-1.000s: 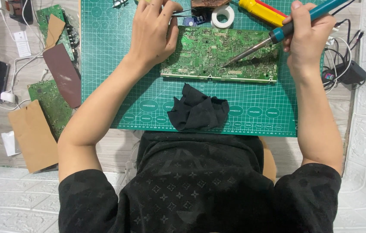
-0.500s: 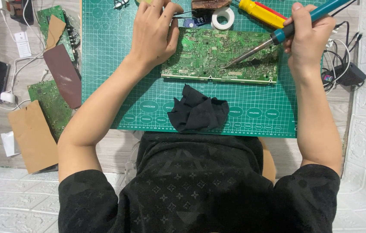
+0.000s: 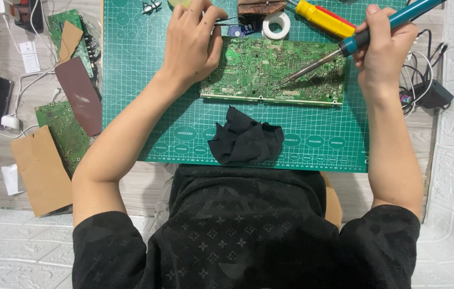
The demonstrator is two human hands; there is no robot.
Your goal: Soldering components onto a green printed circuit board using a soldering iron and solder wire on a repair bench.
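Barely shifted since earlier: right hand (image 3: 384, 45) fingers wrapped around teal-handled soldering iron (image 3: 355, 43), tip on flat green circuit board (image 3: 275, 75). Left hand (image 3: 192, 43) pressed on board's left end, fingers together.

Matt green rubbery-looking cutting mat (image 3: 130, 107) under a glossy green circuit board (image 3: 269, 75). Soldering iron (image 3: 344, 48) shows a bare metal shaft and smooth teal handle, probably plastic. Crumpled black cloth (image 3: 245, 140) looks soft and matt.

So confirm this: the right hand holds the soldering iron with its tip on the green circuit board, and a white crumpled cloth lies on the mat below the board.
One detail is wrong: the cloth is black, not white, as the head view shows. The right hand does hold the soldering iron, tip on the green circuit board, on the mat.
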